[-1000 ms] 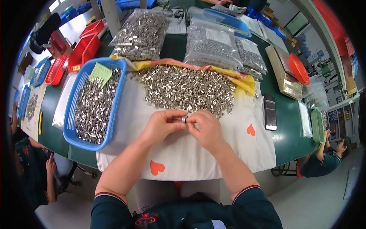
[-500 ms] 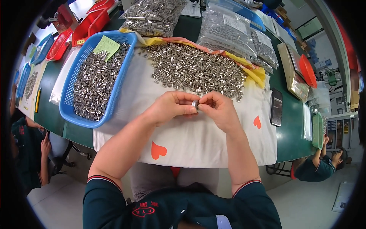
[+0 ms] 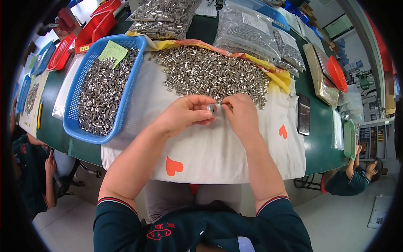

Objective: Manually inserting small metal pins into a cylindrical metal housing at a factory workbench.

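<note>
Pinching a small metal sleeve (image 3: 212,108) between thumb and fingers, the left hand (image 3: 187,114) holds it above the white cloth (image 3: 218,147), just in front of the loose pile of sleeves (image 3: 214,73). The right hand (image 3: 241,113) meets it with fingertips pressed together at the sleeve's end; whether they grip a second part cannot be told. A slack pinch could drop the sleeve into the pile, where it would be lost among identical parts. The blue basket (image 3: 71,126) holds more sleeves and a green slip (image 3: 112,51); clear bags (image 3: 247,29) behind hold further stock.
</note>
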The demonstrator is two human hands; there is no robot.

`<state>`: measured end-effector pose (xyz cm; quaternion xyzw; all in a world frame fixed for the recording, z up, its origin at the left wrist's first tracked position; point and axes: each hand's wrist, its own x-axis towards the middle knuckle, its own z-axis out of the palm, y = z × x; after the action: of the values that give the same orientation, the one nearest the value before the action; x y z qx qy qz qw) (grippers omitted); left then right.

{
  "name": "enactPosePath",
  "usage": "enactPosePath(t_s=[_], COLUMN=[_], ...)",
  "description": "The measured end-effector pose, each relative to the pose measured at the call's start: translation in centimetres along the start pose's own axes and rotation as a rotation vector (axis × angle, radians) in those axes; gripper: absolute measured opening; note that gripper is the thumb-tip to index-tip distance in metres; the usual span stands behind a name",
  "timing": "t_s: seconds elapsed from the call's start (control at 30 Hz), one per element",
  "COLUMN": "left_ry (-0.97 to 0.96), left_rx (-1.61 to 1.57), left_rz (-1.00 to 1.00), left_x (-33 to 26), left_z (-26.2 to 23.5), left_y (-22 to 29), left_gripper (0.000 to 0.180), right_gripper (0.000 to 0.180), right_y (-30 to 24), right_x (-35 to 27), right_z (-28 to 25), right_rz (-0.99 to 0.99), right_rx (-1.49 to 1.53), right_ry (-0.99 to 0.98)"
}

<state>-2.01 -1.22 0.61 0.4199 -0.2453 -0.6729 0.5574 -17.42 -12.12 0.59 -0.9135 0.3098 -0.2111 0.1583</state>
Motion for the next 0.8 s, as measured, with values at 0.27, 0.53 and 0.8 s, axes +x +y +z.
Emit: enactPosePath(t_s=[0.27, 0.53, 0.8], left_ry=[0.002, -0.018, 0.089], left_rx=[0.016, 0.120, 0.257], left_rz=[-0.018, 0.085, 0.135], left_x=[0.1, 0.4, 0.2], left_z=[-0.1, -0.4, 0.2], left_y=[-0.1, -0.6, -0.5], left_gripper=[0.033, 0.033, 0.033], right_gripper=[0.006, 0.009, 0.007], right_y=[-1.4, -2.1, -2.7], right_x=[-0.2, -0.8, -1.3], right_z=[-1.3, -2.1, -1.4], right_rz=[0.147, 0.061, -0.141], right_rx=[0.298, 0.670, 0.342], right_ry=[-0.051, -0.115, 0.072])
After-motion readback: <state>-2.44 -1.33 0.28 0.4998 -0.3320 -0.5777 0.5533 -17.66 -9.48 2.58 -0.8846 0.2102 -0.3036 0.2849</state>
